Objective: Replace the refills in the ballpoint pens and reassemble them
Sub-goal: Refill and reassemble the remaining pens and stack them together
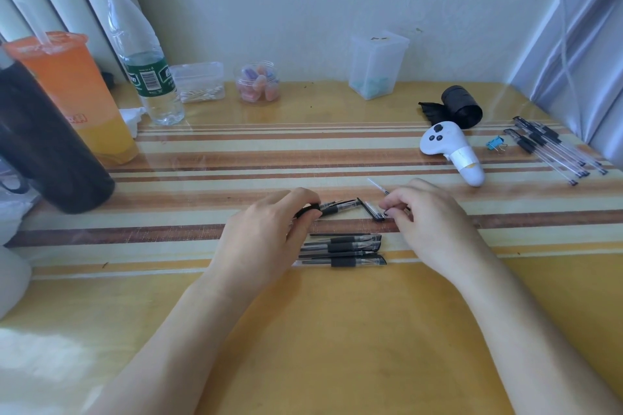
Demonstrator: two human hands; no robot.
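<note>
My left hand point(266, 232) grips a clear ballpoint pen point(337, 206) with a black grip, lying level on the striped table. My right hand point(428, 216) holds a thin refill point(377, 186) that sticks out up and to the left. A black pen cap point(371, 209) lies between the two hands, just off the right fingertips. Below the hands, several black-grip pens point(344, 249) lie side by side in a row. A second group of pens point(553, 148) lies at the far right of the table.
A white hand controller point(448, 148), a blue binder clip point(495, 144) and a black roll point(462, 106) sit at the right. At the back stand a clear box point(377, 64), a small jar point(258, 82), a swab box point(199, 81) and a water bottle point(141, 57). An orange drink cup point(74, 94) and dark flask point(43, 145) stand left.
</note>
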